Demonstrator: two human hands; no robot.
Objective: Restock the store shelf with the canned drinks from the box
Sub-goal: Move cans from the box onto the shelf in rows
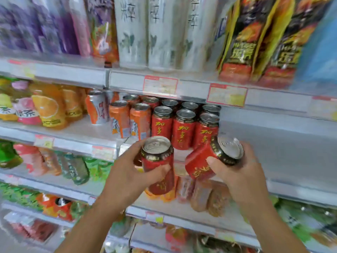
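Your left hand [125, 172] holds an upright red can [157, 159] and your right hand [240, 170] holds a tipped red can [198, 161], both just in front of the shelf [259, 148], likely so they can join the row of red cans [184, 128] there.

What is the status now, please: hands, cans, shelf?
Left hand grips upright red can. Right hand grips tilted red can. Shelf gap right of stocked red cans; path looks free.

One camera sits on the person's head, looking forward and a bit down, close to the shelf [273, 143].
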